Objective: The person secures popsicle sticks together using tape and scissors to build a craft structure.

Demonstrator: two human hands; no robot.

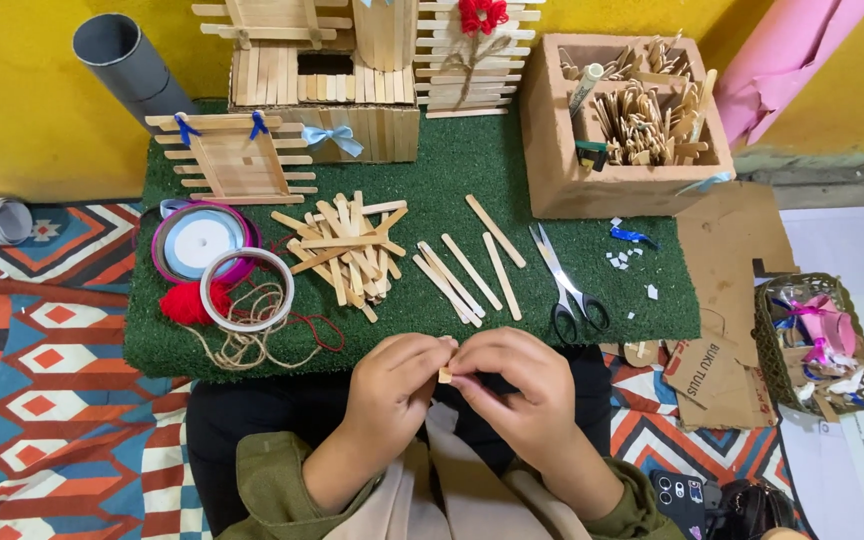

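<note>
My left hand and my right hand meet above my lap at the near edge of the green turf mat. Together their fingertips pinch a small wooden piece; most of it is hidden by the fingers. Just beyond my hands lie several loose wooden craft sticks and a heap of crossed sticks. Scissors rest shut on the mat, right of the loose sticks.
Tape rolls, red yarn and twine lie at the mat's left. Stick-built models stand at the back. A cardboard box of sticks sits back right, a wicker basket on the right, a phone by my right arm.
</note>
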